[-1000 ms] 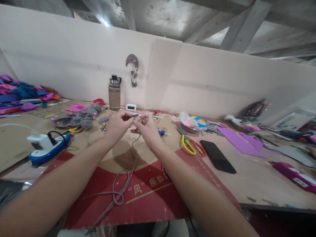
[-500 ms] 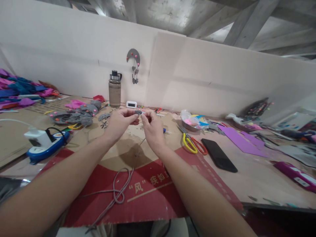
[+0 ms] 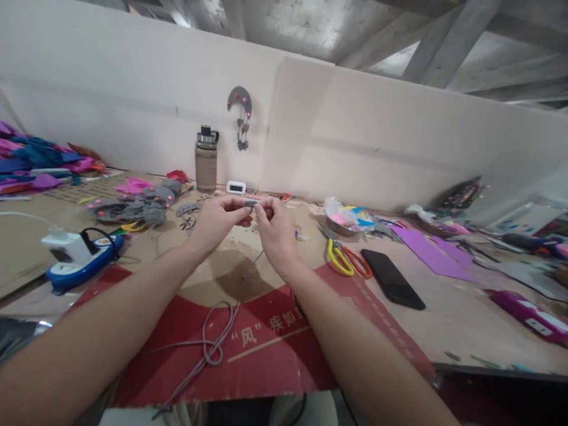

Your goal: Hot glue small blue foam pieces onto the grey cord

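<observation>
Between my two hands is a small grey felt piece [image 3: 250, 203], largely covered by the fingers. My left hand [image 3: 222, 220] pinches its left end between thumb and fingers. Thumb and fingertips of my right hand [image 3: 276, 228] close on its right end, close to the left fingertips. A thin grey cord hangs below the right hand toward the cardboard. More grey cord [image 3: 207, 343] lies looped on the red printed part of the cardboard sheet [image 3: 266, 378] in front of me.
Left stand a blue power strip [image 3: 84, 269] and a heap of grey felt pieces [image 3: 128, 207]. A bottle [image 3: 206, 163] and small clock [image 3: 236, 187] stand by the wall. Right lie scissors [image 3: 341, 259], a black phone [image 3: 393, 278], a bowl of scraps [image 3: 346, 223] and purple felt [image 3: 430, 251].
The grey felt piece has turned slightly and looks flatter between the fingertips. My right hand has shifted a touch to the right; the left hand is nearly still.
</observation>
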A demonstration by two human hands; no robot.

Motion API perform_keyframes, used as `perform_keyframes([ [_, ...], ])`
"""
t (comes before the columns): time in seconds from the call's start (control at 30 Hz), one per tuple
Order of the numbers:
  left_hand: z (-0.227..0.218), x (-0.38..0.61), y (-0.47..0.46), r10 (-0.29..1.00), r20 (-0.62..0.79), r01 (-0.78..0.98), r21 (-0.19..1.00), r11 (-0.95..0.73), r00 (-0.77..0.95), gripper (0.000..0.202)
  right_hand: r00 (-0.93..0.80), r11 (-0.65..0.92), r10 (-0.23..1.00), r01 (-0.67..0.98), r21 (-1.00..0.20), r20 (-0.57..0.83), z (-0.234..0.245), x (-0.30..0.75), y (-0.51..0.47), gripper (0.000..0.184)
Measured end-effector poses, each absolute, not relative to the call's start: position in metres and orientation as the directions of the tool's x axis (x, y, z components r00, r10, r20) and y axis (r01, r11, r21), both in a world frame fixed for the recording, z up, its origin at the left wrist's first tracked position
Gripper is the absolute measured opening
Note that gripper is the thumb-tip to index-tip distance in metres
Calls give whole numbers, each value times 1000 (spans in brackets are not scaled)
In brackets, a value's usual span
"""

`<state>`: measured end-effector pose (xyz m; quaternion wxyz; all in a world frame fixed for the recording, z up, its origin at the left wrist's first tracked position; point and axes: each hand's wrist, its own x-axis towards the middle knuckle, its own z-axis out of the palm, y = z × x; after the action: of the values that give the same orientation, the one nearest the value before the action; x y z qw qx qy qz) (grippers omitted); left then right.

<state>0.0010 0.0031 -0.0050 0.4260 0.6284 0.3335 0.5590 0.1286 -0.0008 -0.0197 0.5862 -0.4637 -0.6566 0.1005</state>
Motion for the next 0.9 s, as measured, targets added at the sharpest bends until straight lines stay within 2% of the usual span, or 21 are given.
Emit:
perform_keyframes([
  [0.47,-6,1,5,890,429,-27,902,-430,153,19,42,562,695,591,-579,718,-15,131,-8,21],
  [0.9,-5,1,2,885,434,-22,899,-437,171,19,24,526,720,633,-567,694,-12,132,-11,28],
])
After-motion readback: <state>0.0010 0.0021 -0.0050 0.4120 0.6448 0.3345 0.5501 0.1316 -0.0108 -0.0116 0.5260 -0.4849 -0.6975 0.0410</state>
